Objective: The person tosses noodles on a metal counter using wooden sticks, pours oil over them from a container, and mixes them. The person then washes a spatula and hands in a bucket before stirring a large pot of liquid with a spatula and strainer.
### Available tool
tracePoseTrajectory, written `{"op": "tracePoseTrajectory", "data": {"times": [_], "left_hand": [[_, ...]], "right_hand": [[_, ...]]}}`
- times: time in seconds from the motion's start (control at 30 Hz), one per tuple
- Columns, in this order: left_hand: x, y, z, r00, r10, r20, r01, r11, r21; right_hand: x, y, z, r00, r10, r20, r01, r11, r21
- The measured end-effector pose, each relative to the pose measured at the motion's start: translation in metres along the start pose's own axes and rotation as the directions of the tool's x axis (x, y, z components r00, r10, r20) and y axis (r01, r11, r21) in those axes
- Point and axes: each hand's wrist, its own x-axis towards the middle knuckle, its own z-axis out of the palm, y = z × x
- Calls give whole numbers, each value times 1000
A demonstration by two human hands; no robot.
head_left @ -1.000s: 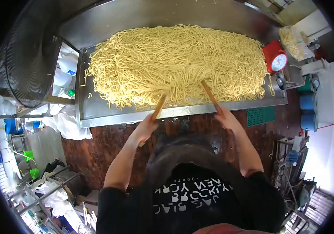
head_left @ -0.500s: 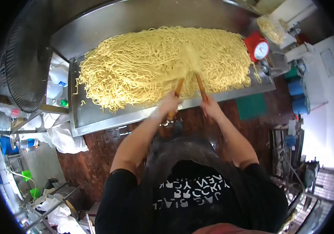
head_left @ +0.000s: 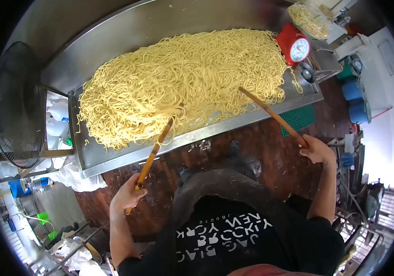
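A broad heap of yellow noodles covers most of the steel tray table. My left hand is closed around a wooden stick, whose far end reaches into the front of the heap, with a few strands over it. A second wooden stick is gripped near its end by my right hand; its tip hangs over the heap's front right part. Both hands are in front of the table, wide apart.
At the table's right end stand a red dial scale and a metal cup. A bag of noodles lies behind the scale. A large fan stands at the left. A green mat lies on the brown floor beyond the table edge.
My hands have moved from close together at the table's front edge to wide apart, left and right, and nearer my body. The sticks have spread, and noodles at the front left have shifted.
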Motion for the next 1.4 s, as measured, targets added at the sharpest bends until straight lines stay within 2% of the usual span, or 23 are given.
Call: {"op": "tracePoseTrajectory", "data": {"times": [0.07,0.1,0.13,0.17,0.2,0.23,0.27,0.37,0.4,0.5,0.6,0.63,0.67,0.7,0.77,0.83,0.9,0.93,0.97,1.07,1.13,1.27,1.4], "left_hand": [[52,7,46,997,32,-69,-25,995,94],[95,19,75,994,5,-108,3,997,75],[137,41,107,989,-27,-145,35,998,50],[178,73,137,970,78,-228,-56,993,103],[227,83,160,960,164,-229,-147,985,89],[247,130,173,977,112,-182,-129,988,-83],[288,144,187,942,223,-252,-229,973,6],[276,208,197,939,308,-152,-320,945,-64],[259,210,201,969,205,-136,-220,969,-112],[225,209,218,991,-31,-131,13,990,-137],[277,191,261,965,-29,-261,19,999,-40],[301,197,272,955,68,-290,-76,997,-16],[325,204,282,935,164,-315,-168,986,13],[313,248,276,970,43,-237,-61,996,-68],[278,273,258,974,129,-184,-147,985,-86],[229,269,246,978,91,-190,-106,992,-72],[196,245,229,973,25,-231,2,993,115],[181,227,225,973,-39,-227,89,972,216],[169,208,231,983,-5,-185,56,962,267],[163,193,246,996,5,-84,23,942,336],[178,255,270,991,-131,-12,129,949,287],[268,330,300,991,106,86,-135,861,491],[343,368,353,956,248,159,-293,856,427]], "right_hand": [[58,59,-4,998,-58,-38,66,962,265],[119,99,5,996,-80,-33,86,971,222],[164,112,22,977,-208,-56,208,847,488],[233,128,46,895,-383,-229,444,821,359],[305,136,64,616,-693,-374,732,680,-53],[320,98,54,818,-532,-220,571,796,199],[318,58,38,934,-356,0,328,860,390],[309,40,-10,849,-523,-78,478,695,537],[291,47,-37,844,-525,-108,524,764,378],[304,123,-50,561,-762,-325,799,600,-27],[320,163,-7,715,-649,-260,688,720,95],[300,137,-9,895,-441,-59,429,819,382],[295,110,-17,903,-430,19,387,829,403],[294,86,-31,906,-412,99,337,842,422],[261,43,-76,849,-526,-52,459,684,567],[241,35,-126,769,-629,-111,593,639,490],[243,67,-173,568,-773,-282,797,602,-42],[252,104,-190,641,-724,-256,745,666,-18],[222,126,-215,649,-715,-258,665,699,-263],[167,222,-251,932,-363,-13,352,912,-210],[161,267,-237,976,-188,108,195,979,-57],[249,253,-143,961,-272,52,234,898,373],[303,233,-125,943,-253,-216,331,637,696]]}}
